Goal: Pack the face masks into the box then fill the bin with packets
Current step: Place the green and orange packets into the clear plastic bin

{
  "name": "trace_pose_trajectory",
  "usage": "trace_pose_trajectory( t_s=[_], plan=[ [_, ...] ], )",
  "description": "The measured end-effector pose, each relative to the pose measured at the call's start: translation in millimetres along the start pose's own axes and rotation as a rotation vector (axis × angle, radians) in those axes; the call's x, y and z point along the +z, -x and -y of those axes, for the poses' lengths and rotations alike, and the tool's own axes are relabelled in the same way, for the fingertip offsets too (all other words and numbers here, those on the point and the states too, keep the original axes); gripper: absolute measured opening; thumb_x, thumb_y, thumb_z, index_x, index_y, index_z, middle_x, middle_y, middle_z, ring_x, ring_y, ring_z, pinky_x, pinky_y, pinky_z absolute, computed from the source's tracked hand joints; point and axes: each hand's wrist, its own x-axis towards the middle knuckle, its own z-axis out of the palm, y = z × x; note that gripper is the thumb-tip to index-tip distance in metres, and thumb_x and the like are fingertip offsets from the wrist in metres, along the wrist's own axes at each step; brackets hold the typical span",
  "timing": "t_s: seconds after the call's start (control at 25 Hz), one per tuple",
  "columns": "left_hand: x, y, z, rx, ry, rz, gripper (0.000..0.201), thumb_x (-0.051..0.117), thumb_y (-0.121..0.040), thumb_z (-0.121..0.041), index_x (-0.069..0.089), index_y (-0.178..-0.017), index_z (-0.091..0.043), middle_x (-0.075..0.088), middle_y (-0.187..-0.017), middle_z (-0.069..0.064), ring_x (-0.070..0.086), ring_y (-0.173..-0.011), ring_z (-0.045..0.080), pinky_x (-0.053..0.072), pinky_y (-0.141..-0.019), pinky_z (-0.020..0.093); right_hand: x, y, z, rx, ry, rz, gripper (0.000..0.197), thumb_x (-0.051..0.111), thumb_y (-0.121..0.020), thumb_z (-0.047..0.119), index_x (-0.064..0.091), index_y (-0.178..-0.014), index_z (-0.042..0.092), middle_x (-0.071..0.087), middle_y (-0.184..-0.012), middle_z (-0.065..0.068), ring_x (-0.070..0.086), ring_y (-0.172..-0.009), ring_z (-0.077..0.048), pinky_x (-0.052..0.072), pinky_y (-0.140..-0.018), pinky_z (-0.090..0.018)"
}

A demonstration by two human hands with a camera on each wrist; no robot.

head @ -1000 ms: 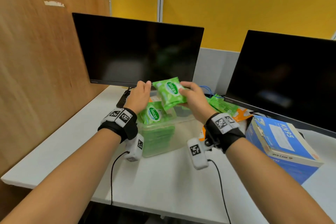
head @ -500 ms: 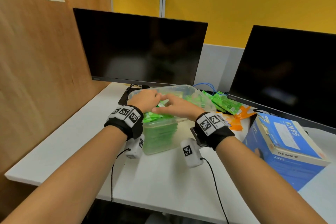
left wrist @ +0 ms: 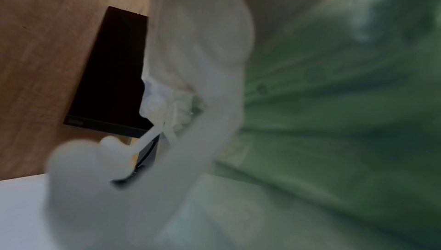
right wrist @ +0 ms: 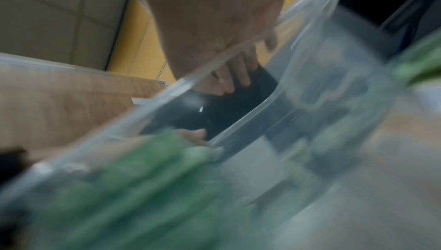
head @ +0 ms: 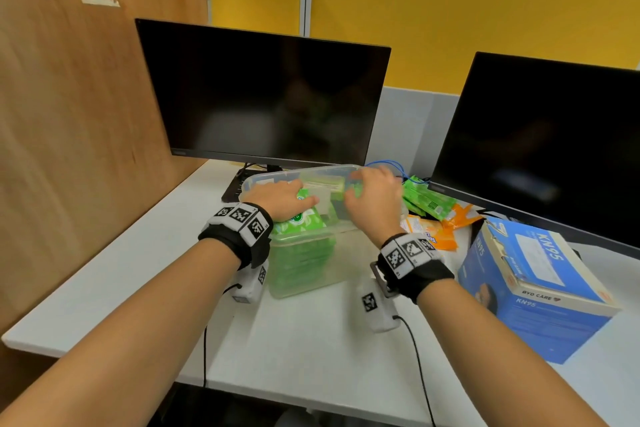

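Observation:
A clear plastic bin [head: 311,263] stands in the middle of the desk, and a stack of green packets [head: 301,222] fills its left half. My left hand [head: 284,199] lies flat on the top packet and presses it down. Over the emptier right half of the bin hovers my right hand [head: 372,196], fingers loosely curled and holding nothing. The right wrist view shows those fingers [right wrist: 229,80] hanging just inside the bin's rim [right wrist: 307,46]. The left wrist view is blurred, with green packets [left wrist: 334,122] seen through the bin wall. A blue KN95 mask box [head: 540,284] sits shut at the right.
More green packets [head: 429,199] and orange packets [head: 433,229] lie on the desk between the bin and the mask box. Two dark monitors [head: 263,97] [head: 540,149] stand behind. A wooden partition [head: 69,114] walls off the left side. The desk's front edge is near my forearms.
Both hands lowered a green packet from above the bin onto the stack. The right hand then let go and moved right, while the left hand stayed on the packet.

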Motion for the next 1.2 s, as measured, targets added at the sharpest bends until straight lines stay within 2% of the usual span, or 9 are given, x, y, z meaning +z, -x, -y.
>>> trace_pose_trajectory(
  t_s=[0.08, 0.2, 0.4, 0.48, 0.56, 0.64, 0.88, 1.04, 1.2],
  plan=[
    [-0.9, 2.9, -0.4, 0.037, -0.007, -0.011, 0.068, 0.024, -0.087, -0.073, 0.025, -0.147, -0.039, 0.035, -0.154, 0.001, 0.033, -0.141, 0.027, 0.027, -0.111, 0.051, -2.5, -0.4, -11.1, 0.121, 0.202, 0.001, 0.046, 0.053, -0.083, 0.033, 0.055, -0.126, 0.019, 0.055, -0.132, -0.006, 0.041, -0.129, -0.032, 0.029, -0.106, -0.048],
    [-4.8, 4.5, 3.7, 0.089, 0.009, -0.014, 0.047, 0.027, -0.09, -0.066, 0.037, -0.133, -0.05, 0.052, -0.139, 0.001, 0.047, -0.128, 0.026, 0.036, -0.103, 0.048, -3.0, -8.6, -4.6, 0.239, 0.198, 0.157, 0.055, 0.052, -0.08, 0.04, 0.048, -0.132, 0.02, 0.052, -0.132, -0.009, 0.045, -0.121, -0.036, 0.035, -0.098, -0.046],
    [-14.5, 4.1, 37.1, 0.093, 0.03, -0.012, 0.035, 0.031, -0.094, -0.058, 0.048, -0.123, -0.047, 0.065, -0.103, -0.003, 0.057, -0.095, 0.017, 0.044, -0.087, 0.036, 19.0, -15.3, 18.8, 0.154, 0.272, 0.226, 0.062, 0.055, -0.078, 0.046, 0.047, -0.134, 0.02, 0.046, -0.134, -0.011, 0.039, -0.123, -0.035, 0.035, -0.099, -0.046],
    [-17.6, 2.8, 50.2, 0.076, 0.031, -0.01, 0.035, 0.032, -0.095, -0.057, 0.05, -0.124, -0.047, 0.064, -0.107, -0.004, 0.053, -0.086, 0.014, 0.044, -0.09, 0.036, 20.9, -29.7, 11.5, 0.108, 0.11, 0.233, 0.055, 0.056, -0.083, 0.043, 0.051, -0.131, 0.018, 0.052, -0.128, -0.01, 0.042, -0.121, -0.032, 0.038, -0.098, -0.042],
    [-18.9, 1.8, 58.4, 0.058, 0.03, -0.007, 0.035, 0.032, -0.096, -0.057, 0.049, -0.125, -0.048, 0.061, -0.118, -0.006, 0.05, -0.086, 0.013, 0.044, -0.092, 0.037, 19.8, -55.8, -12.3, 0.179, -0.288, 0.229, 0.038, 0.055, -0.089, 0.029, 0.061, -0.121, 0.01, 0.062, -0.112, -0.009, 0.053, -0.109, -0.025, 0.043, -0.095, -0.037],
    [-17.7, -0.2, 61.4, 0.053, 0.037, -0.021, 0.035, 0.032, -0.095, -0.057, 0.049, -0.124, -0.05, 0.06, -0.121, -0.008, 0.052, -0.087, 0.013, 0.044, -0.091, 0.036, 21.7, -76.2, -45.3, 0.291, -0.405, 0.224, 0.03, 0.051, -0.091, 0.016, 0.065, -0.116, 0.007, 0.063, -0.101, -0.006, 0.057, -0.097, -0.022, 0.045, -0.09, -0.035],
    [-16.1, -2.6, 59.3, 0.067, 0.036, -0.04, 0.031, 0.031, -0.095, -0.052, 0.052, -0.117, -0.047, 0.065, -0.105, -0.005, 0.056, -0.082, 0.012, 0.048, -0.084, 0.036, 60.4, -99.8, -90.4, 0.175, 0.114, 0.486, 0.054, 0.058, -0.091, 0.016, 0.042, -0.143, 0.013, 0.049, -0.142, -0.013, 0.048, -0.128, -0.031, 0.037, -0.102, -0.033],
    [-12.4, -6.2, 60.9, 0.071, 0.011, -0.054, 0.029, 0.03, -0.093, -0.052, 0.052, -0.112, -0.047, 0.064, -0.109, -0.005, 0.056, -0.098, 0.017, 0.048, -0.088, 0.039, 81.5, -108.1, -88.0, 0.099, 0.452, 0.648, 0.068, 0.049, -0.095, 0.036, 0.016, -0.153, 0.018, 0.021, -0.157, -0.017, 0.026, -0.142, -0.035, 0.027, -0.113, -0.046],
    [-11.0, -8.9, 62.9, 0.088, -0.001, -0.056, 0.027, 0.031, -0.093, -0.05, 0.052, -0.11, -0.046, 0.061, -0.114, -0.005, 0.055, -0.103, 0.019, 0.047, -0.091, 0.041, 53.8, -85.0, -59.5, 0.065, 0.667, 0.711, 0.069, 0.045, -0.099, 0.023, 0.003, -0.153, 0.014, 0.005, -0.158, -0.017, 0.013, -0.145, -0.036, 0.019, -0.116, -0.049]
  ],
)
